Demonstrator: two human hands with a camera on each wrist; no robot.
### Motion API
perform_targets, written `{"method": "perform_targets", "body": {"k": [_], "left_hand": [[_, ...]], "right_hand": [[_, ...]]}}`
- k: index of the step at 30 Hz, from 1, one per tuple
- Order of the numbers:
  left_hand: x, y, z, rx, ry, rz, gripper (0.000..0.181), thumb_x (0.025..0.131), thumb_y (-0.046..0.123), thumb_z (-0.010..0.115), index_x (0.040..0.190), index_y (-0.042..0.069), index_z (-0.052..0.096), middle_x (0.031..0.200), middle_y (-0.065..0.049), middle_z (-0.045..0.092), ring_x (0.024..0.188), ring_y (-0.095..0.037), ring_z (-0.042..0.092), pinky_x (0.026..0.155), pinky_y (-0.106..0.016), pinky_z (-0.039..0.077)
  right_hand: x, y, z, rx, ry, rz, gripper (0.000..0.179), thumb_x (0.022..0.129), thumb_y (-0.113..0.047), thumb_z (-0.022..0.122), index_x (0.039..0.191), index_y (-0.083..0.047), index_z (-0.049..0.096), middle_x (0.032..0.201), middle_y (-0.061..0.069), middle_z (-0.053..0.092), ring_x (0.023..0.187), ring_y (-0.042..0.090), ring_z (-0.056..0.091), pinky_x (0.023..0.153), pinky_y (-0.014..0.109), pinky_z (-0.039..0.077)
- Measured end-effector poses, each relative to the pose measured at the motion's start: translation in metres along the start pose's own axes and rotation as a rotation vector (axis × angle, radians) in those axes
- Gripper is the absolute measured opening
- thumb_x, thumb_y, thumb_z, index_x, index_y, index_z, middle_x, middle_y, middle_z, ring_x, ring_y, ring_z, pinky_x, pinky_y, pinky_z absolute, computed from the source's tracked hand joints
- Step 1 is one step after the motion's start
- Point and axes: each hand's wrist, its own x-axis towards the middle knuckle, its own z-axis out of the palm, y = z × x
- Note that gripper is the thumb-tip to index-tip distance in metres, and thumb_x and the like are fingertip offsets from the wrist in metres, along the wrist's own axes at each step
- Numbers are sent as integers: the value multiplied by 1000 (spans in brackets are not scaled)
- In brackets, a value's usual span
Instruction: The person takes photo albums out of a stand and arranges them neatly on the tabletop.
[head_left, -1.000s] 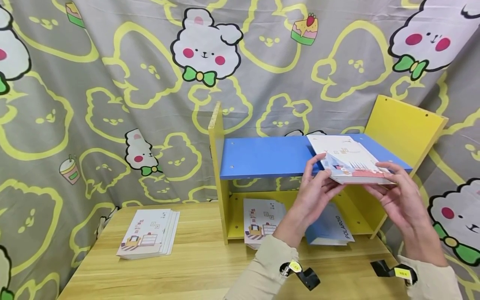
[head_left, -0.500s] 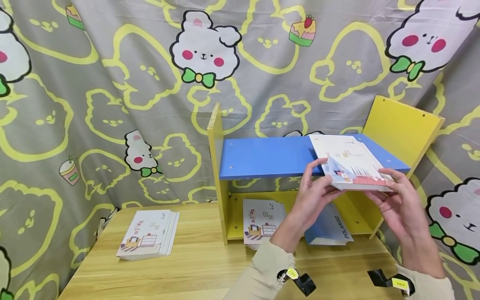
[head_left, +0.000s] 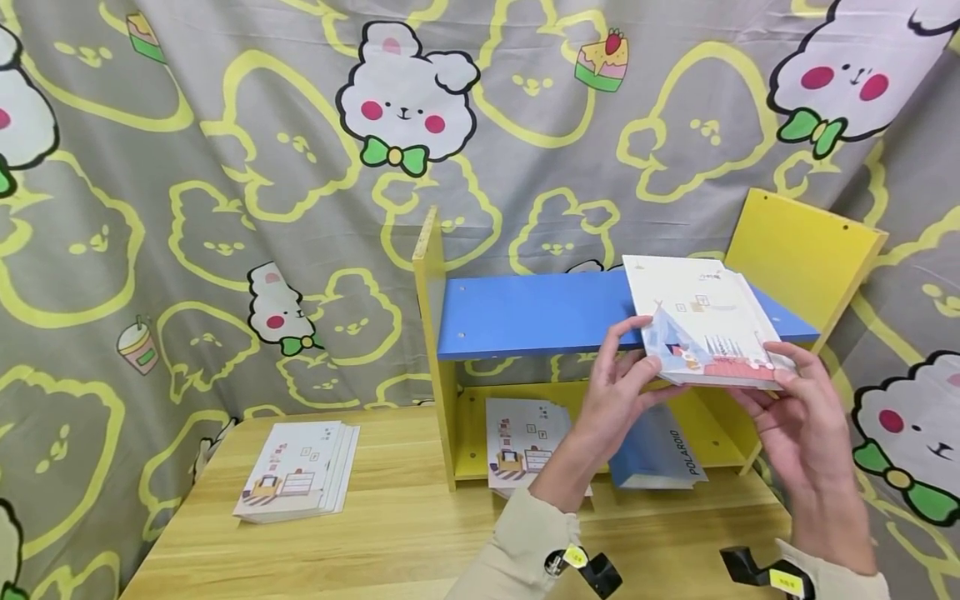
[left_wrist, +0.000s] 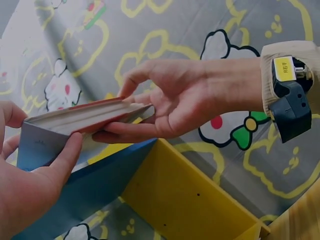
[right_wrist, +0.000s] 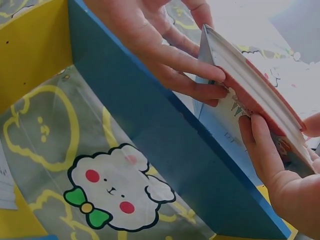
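A small stack of books [head_left: 697, 308] with a white cover, printed with a blue tent, is held above the front of the blue shelf board [head_left: 532, 312]. Its near edge tips down toward me. My left hand [head_left: 611, 400] grips the left near corner, thumb on the cover and fingers below. At the right near corner, my right hand [head_left: 806, 425] pinches it the same way. In the left wrist view the pages and red cover edges [left_wrist: 95, 112] show between both hands. From the right wrist view, fingers of the left hand [right_wrist: 160, 55] support the underside.
A yellow shelf unit [head_left: 806, 258] stands on the wooden table [head_left: 390, 533]. Its lower level holds white illustrated books [head_left: 525, 442] and a blue POLAROID book [head_left: 656, 458]. Another pile of white books [head_left: 292, 467] lies at left. A patterned curtain [head_left: 300, 208] hangs behind.
The held stack's far edge has risen and its near edge has come down toward me, so its cover faces me more. Both hands have shifted slightly down with it.
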Motion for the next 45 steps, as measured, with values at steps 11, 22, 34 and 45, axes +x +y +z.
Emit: {"method": "perform_targets", "body": {"k": [11,22,34,45], "left_hand": [[-14,4,-9,47,-18,44,53,101,-1,50,150,19,44,128,-12,59,112,-24,64,97,-47,56],[-26,9,-30,132,-91,63,53,103,-1,50,153,17,40,136,-20,55,120,-26,62,98,-46,55],[-44,24,-54,246,-110,45,60,97,-6,55,152,15,41,139,-16,51,121,-23,58,97,-33,56],[-54,25,-65,311,-101,58,64,96,-9,53,152,18,41,140,-18,50,122,-26,58,96,-33,56]], "right_hand": [[-10,11,7,14,-65,-15,40,105,6,23,138,4,46,145,22,46,112,33,69,95,38,56],[-14,19,3,46,-161,17,46,103,14,23,142,7,46,153,22,37,120,37,64,98,43,56],[-18,21,-5,-259,-308,65,51,98,23,29,144,6,45,145,18,46,120,23,63,98,28,54],[-22,26,0,-428,-321,81,56,96,27,35,149,8,37,145,17,43,120,20,61,98,25,53]]}}
